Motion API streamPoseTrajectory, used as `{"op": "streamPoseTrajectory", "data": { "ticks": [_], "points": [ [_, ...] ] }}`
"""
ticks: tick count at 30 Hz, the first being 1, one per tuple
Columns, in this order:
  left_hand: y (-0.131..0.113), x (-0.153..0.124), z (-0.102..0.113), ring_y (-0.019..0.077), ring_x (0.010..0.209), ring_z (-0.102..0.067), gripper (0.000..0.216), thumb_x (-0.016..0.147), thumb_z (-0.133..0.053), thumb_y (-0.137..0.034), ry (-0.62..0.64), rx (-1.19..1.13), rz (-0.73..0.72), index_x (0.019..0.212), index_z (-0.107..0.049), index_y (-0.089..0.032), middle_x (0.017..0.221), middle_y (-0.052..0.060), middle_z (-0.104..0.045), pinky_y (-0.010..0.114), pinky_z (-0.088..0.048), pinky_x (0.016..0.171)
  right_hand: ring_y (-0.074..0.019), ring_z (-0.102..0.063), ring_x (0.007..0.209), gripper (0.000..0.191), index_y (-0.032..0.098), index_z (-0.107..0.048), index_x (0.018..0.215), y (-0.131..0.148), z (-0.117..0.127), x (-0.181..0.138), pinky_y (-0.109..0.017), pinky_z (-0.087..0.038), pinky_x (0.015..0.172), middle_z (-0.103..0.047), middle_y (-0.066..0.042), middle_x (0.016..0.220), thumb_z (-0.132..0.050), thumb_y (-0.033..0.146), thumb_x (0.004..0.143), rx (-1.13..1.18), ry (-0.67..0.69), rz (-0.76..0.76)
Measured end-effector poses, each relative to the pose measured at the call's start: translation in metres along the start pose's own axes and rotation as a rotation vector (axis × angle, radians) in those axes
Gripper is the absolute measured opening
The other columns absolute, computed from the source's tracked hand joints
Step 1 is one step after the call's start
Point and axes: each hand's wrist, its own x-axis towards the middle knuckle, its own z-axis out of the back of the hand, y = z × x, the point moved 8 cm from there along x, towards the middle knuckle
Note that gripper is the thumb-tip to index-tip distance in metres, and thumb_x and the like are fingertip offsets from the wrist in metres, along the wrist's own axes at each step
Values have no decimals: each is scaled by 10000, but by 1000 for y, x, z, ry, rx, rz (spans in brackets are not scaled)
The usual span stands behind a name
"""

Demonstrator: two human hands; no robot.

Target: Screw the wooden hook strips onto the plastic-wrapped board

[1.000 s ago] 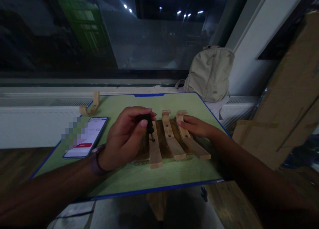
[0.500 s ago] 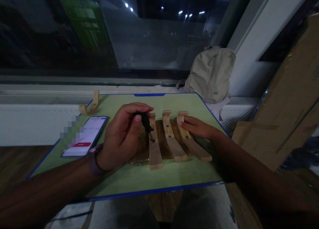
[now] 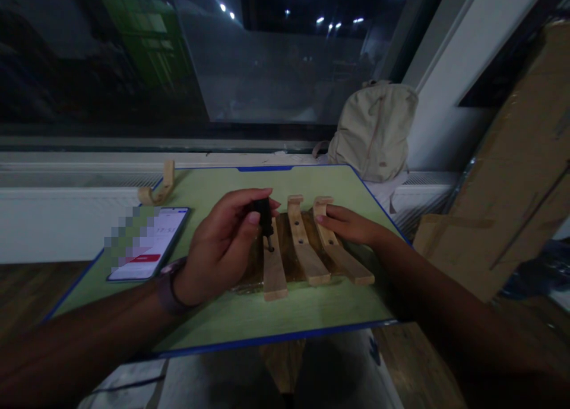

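My left hand [image 3: 227,237] is closed round the black handle of a small screwdriver [image 3: 266,219], held upright. Its metal tip meets a dark spot, a hole or screw, on the left wooden hook [image 3: 275,275]. Alongside lie a middle wooden hook [image 3: 307,260] and a right wooden hook [image 3: 350,263], each with two dark holes or screws. All three rest across a shiny brown base [image 3: 289,249]. My right hand [image 3: 345,224] grips the upper part of the right hook between thumb and fingers; some fingers are hidden behind it.
A phone [image 3: 154,249] lies on the green, blue-edged table [image 3: 214,332] left of my left hand. Another curved wooden hook [image 3: 167,183] stands at the far left corner. A beige backpack [image 3: 378,133] leans by the window, and cardboard [image 3: 499,207] stands at the right.
The screwdriver has gone from slanted to nearly upright, its tip now at the dark spot on the left hook. My right hand stays on the right hook.
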Motion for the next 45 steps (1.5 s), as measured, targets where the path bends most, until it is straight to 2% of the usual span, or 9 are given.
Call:
{"op": "streamPoseTrajectory", "data": {
  "ticks": [7,13,16,21,27,31,35,40,45],
  "points": [
    [-6,3,3,170,973,-641,371,868,-713,-135,-17,60,-120,1212,-682,-270,1068,47,-662,296,-560,828,-290,-673,1157,482,178,-701,1237,-1,0,1,-438,-517,1016,-731,-98,1274,-512,541,983,11,-7,3],
    [8,-2,-2,163,1002,-683,334,998,-536,-172,-13,-79,32,1317,-582,-259,1099,54,-690,318,-577,875,-282,-682,1127,473,179,-707,1204,-2,0,0,-436,-528,999,-745,-95,1232,-484,543,999,4,8,-8],
    [8,0,-2,173,1009,-670,310,986,-559,-188,-15,-66,19,1286,-602,-253,1118,65,-668,332,-572,881,-284,-671,1138,455,182,-709,1183,1,0,-1,-438,-519,1007,-748,-90,1205,-481,531,1003,-4,9,-1],
    [0,4,4,173,964,-634,313,873,-716,-165,-63,27,-101,1168,-674,-262,1049,41,-651,307,-563,833,-294,-667,1127,421,194,-714,1133,0,2,-1,-455,-516,1004,-748,-89,1160,-488,521,996,-21,-8,-8],
    [12,-3,-2,174,1020,-678,321,1002,-535,-200,-31,-103,35,1313,-578,-265,1099,57,-685,338,-574,905,-295,-666,1128,423,188,-703,1143,-2,0,0,-450,-512,1011,-738,-99,1198,-476,515,1001,-30,9,-13],
    [5,0,-1,188,1041,-641,315,942,-632,-198,-31,-39,-46,1250,-633,-259,1152,72,-636,339,-565,892,-294,-664,1142,440,183,-709,1156,0,1,0,-464,-498,1033,-739,-101,1197,-468,518,1003,-41,2,-2],
    [0,2,3,171,1001,-614,331,890,-695,-145,-89,9,-123,1194,-677,-276,1050,45,-632,304,-542,867,-293,-671,1120,456,186,-717,1163,-1,2,0,-462,-506,1019,-747,-90,1186,-483,539,992,-20,-4,-6],
    [16,-4,-2,191,1064,-646,348,968,-599,-192,-71,-32,7,1299,-625,-295,1166,73,-662,367,-536,966,-278,-686,991,472,192,-724,1006,-7,3,0,-424,-541,927,-757,-71,1035,-480,595,983,-27,-17,-43],
    [13,-1,0,149,900,-670,279,886,-729,-211,-89,-140,-51,1148,-640,-250,1009,41,-651,290,-585,795,-256,-668,897,474,196,-691,898,-6,4,0,-389,-549,859,-738,-60,928,-475,610,980,-40,-14,-34]
  ]
}}
